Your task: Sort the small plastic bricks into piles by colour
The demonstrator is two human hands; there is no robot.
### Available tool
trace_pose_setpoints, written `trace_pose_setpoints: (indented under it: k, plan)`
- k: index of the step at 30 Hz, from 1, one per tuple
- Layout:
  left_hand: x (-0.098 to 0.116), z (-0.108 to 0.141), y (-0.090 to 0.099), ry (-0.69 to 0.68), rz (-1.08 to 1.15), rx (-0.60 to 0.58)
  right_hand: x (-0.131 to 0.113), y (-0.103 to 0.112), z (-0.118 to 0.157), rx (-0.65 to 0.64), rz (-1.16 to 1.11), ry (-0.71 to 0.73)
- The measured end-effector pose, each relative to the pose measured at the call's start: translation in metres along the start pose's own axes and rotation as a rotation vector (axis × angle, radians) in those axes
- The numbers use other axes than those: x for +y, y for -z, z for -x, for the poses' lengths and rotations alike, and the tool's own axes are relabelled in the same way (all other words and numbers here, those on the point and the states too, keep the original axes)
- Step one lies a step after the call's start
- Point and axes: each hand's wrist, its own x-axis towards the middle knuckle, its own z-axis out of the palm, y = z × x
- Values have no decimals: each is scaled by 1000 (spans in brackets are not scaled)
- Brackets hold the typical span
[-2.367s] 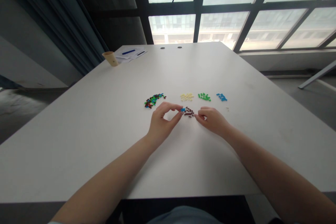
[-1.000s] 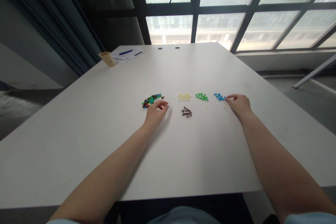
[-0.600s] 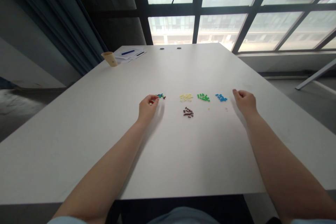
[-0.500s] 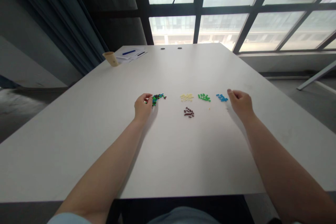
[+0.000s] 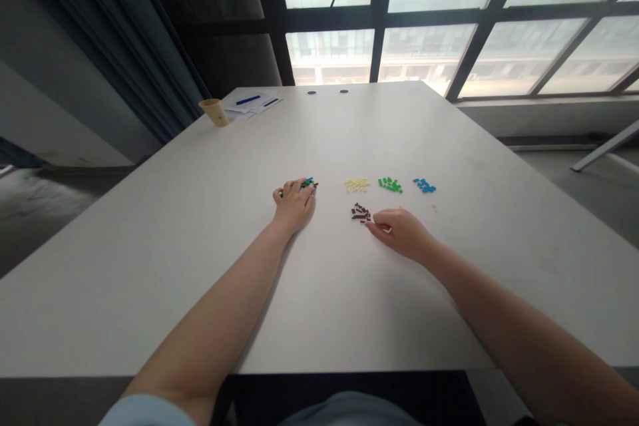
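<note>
My left hand [image 5: 294,208] lies over a pile of mixed small building bricks [image 5: 310,182], fingers spread and bent down onto it. Green, blue and dark red pieces show around the fingertips; the rest of that pile is covered. At the right edge of a group of dark brown bricks [image 5: 357,210], my right hand [image 5: 399,229] is closed with its fingers curled and the thumb side at the table. What its fingertips hold, if anything, is too small to make out. Behind it lie separate groups of pale yellow bricks [image 5: 357,184], green bricks [image 5: 390,184] and blue bricks [image 5: 424,185].
A few pale, tiny pieces [image 5: 434,208] lie right of my right hand. On the far left of the white table [image 5: 319,293] stand a tan cup [image 5: 214,113] and papers [image 5: 244,108] with a blue pen [image 5: 248,100]. Windows rise beyond the far edge.
My right hand has moved left and nearer, from beside the blue bricks to the brown ones. My left hand has shifted right and spread over the mixed pile.
</note>
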Motion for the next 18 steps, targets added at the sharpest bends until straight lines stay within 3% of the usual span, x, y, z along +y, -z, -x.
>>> trace_pose_setpoints:
  k: [6,10,18]
  plan:
    - [-1,0,-1,-11,7,-26,-3,6,-1,8,2,-9]
    - [0,0,0,-19,50,50,-2,7,0,13,0,-17]
    - [-3,-4,-3,98,133,68,0,9,-1,30,8,-29]
